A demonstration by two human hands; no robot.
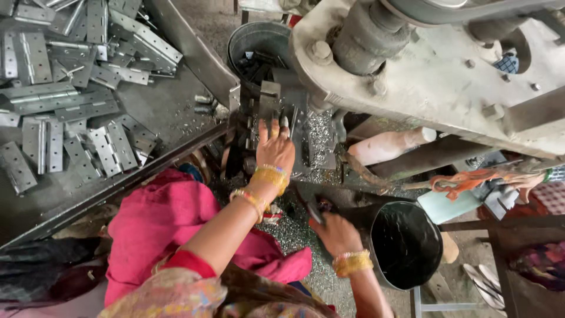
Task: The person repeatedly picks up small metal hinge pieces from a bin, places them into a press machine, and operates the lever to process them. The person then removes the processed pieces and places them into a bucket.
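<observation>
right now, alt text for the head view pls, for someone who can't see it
A person's left hand presses a small metal piece into a grimy press machine, while the right hand grips a dark handle beside a black bucket. A tray of loose steel hinges lies to the left.

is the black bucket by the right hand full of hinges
No, the black bucket beside the right hand looks empty, while the hinges lie heaped on the tray at upper left.
</observation>
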